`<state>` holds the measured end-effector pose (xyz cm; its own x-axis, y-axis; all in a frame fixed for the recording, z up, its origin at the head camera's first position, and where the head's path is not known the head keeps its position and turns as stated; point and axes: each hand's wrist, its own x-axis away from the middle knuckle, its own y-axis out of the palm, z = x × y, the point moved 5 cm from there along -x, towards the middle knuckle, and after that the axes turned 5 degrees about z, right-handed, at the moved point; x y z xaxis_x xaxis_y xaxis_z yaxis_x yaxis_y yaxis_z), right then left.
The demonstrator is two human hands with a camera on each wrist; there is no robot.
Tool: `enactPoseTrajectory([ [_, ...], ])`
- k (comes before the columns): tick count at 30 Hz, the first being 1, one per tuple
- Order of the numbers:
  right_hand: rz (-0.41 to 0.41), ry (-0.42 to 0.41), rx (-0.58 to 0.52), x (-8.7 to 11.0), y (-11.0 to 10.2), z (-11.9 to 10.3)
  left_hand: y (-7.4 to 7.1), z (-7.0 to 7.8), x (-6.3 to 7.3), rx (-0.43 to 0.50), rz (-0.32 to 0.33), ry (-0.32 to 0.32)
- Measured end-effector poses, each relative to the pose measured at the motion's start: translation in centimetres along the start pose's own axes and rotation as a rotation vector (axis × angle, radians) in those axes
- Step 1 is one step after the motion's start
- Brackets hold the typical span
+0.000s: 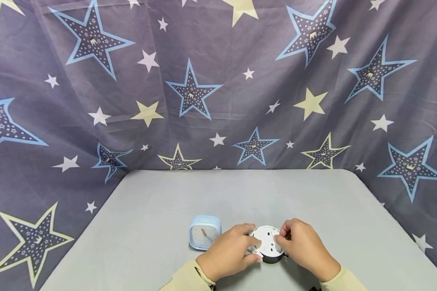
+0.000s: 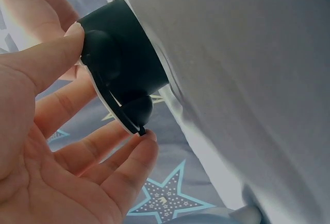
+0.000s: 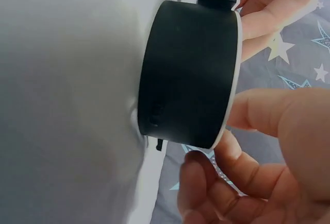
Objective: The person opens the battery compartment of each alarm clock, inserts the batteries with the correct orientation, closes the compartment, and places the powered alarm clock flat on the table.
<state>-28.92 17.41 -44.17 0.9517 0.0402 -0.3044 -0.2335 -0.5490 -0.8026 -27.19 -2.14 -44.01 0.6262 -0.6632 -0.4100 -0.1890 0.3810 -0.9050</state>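
A round black clock (image 1: 272, 257) with a white back (image 1: 265, 236) lies back up on the table. My left hand (image 1: 232, 249) grips its left side, the thumb on the back edge by a rounded black bump (image 2: 103, 46) and the fingers spread around the rim. At the right edge of the back, my right hand (image 1: 306, 247) has its thumb and curled forefinger close together on the clock. What lies between those fingertips is hidden. In the right wrist view, the black side wall (image 3: 191, 74) shows, with a small dark lever (image 3: 160, 144) near the table.
A light blue square clock (image 1: 205, 220) stands upright just left of my left hand, its dial facing me. The pale grey table (image 1: 160, 202) extends behind both clocks. A dark curtain with stars (image 1: 211, 133) hangs along the back and sides.
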Motion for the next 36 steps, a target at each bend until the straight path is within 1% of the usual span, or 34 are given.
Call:
enactPoseTrajectory([
  [8,0.029,-0.059,-0.014,-0.2,-0.1,-0.1,-0.1,0.1,0.0,0.000,0.007,0.007],
  [14,0.056,-0.060,-0.010,-0.3,-0.1,0.0,-0.2,0.1,0.0,-0.024,0.023,0.017],
  [18,0.061,-0.078,0.008,-0.3,-0.2,0.0,-0.2,0.1,0.0,-0.026,0.025,0.015],
  [21,0.052,-0.078,0.009,-0.2,-0.1,0.0,-0.2,0.1,0.0,-0.024,0.024,0.014],
  [24,0.032,-0.061,-0.009,-0.2,0.0,0.0,-0.2,0.1,0.0,-0.023,0.023,0.013],
  [27,-0.012,-0.018,-0.085,-0.4,0.2,0.4,-0.2,0.1,0.0,-0.022,0.024,0.011],
  [31,-0.088,0.059,-0.222,-0.7,0.8,1.7,-0.2,0.1,0.0,-0.019,0.026,0.011],
  [36,-0.205,0.081,-0.382,-1.1,1.7,2.9,-0.1,0.1,0.0,-0.010,0.020,0.010],
])
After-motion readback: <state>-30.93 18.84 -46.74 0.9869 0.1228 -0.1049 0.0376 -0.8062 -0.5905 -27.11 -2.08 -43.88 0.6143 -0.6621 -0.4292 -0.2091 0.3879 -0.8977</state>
